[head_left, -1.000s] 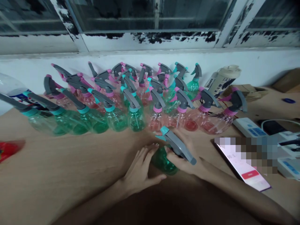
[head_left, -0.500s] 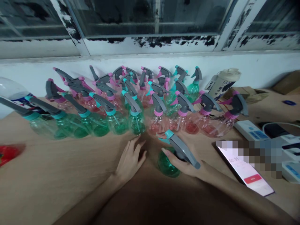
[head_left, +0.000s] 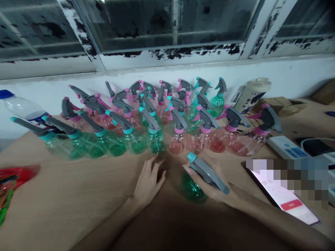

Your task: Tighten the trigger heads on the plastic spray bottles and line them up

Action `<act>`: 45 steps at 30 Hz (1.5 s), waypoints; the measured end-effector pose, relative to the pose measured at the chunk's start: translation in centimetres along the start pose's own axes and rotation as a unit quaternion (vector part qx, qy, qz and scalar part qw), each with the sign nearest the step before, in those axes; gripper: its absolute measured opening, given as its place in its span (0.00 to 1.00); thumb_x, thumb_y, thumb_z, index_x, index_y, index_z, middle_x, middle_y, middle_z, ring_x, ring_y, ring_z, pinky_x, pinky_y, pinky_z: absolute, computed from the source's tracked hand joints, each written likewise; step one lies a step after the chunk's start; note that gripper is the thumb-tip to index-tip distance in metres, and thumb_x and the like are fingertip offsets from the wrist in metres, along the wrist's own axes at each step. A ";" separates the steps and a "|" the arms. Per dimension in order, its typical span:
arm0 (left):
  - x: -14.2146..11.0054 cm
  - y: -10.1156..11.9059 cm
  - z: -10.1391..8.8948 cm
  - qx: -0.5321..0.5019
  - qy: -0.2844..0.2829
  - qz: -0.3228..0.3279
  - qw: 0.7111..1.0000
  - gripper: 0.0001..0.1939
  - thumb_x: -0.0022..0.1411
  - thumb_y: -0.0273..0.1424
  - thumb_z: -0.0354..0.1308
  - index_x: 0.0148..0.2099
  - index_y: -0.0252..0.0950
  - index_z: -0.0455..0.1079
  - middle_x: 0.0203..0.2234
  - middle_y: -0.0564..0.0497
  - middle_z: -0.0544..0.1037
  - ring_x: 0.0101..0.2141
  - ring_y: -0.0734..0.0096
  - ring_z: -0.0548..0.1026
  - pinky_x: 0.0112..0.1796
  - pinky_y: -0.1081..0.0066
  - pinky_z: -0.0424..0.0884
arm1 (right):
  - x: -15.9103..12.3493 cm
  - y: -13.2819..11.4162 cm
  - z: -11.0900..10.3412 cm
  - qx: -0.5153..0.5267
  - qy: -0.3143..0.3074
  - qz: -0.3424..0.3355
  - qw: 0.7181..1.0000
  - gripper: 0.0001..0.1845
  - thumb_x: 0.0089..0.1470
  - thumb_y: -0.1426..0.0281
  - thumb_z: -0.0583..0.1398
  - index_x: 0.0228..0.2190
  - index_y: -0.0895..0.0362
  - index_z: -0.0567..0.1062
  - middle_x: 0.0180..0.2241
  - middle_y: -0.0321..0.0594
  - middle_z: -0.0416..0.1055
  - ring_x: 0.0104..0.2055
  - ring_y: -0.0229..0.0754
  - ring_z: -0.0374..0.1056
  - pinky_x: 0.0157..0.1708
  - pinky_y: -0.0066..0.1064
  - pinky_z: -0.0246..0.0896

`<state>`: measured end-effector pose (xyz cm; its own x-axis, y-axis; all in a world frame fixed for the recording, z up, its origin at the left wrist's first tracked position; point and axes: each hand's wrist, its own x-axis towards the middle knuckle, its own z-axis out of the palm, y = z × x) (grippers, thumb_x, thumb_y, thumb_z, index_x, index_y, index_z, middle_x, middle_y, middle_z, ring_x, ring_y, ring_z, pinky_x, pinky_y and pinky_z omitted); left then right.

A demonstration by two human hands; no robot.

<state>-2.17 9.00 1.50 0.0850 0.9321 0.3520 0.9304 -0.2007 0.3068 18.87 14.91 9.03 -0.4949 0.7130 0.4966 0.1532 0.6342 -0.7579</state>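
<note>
My right hand (head_left: 208, 181) is wrapped around the neck of a green spray bottle (head_left: 192, 188) with a grey head and teal nozzle. Its thumb lies along the near side, while the other fingers are mostly hidden behind the head. The bottle's teal trigger is out of sight. To the left, my left hand (head_left: 149, 177) rests on the wooden table (head_left: 86, 195), fingers spread and slightly bent, holding nothing. Its fingertips are close to a standing green spray bottle (head_left: 156, 141). A pink-collared clear spray bottle (head_left: 177, 141) stands just beyond the held one.
Several more green and pink spray bottles stand in rows toward the wall. At the left are a blue-capped plastic bottle (head_left: 24, 106) and a red packet (head_left: 19, 176). A lit phone (head_left: 290, 202), a white power strip (head_left: 288, 148) and a coffee cup (head_left: 252, 94) lie or stand at the right.
The whole view has shifted slightly, bringing more of the left side in. The held bottle's teal trigger, visible earlier, no longer shows. My left hand keeps its pose.
</note>
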 end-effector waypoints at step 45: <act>-0.3 0.6 -0.5 -0.058 0.011 0.065 0.996 0.13 0.64 0.26 0.48 0.52 0.38 0.60 0.46 0.45 0.68 0.47 0.62 0.69 0.47 0.58 0.68 | 0.1 -0.2 0.1 0.003 0.014 0.015 1.000 0.04 0.52 0.69 0.58 0.27 0.54 0.68 0.23 0.33 0.67 0.27 0.37 0.67 0.28 0.30 0.65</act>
<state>-1.85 8.43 2.03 0.1925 0.8897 0.4140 0.8643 -0.3535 0.3579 18.68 14.83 9.20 -0.4666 0.7398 0.4848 0.1628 0.6105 -0.7751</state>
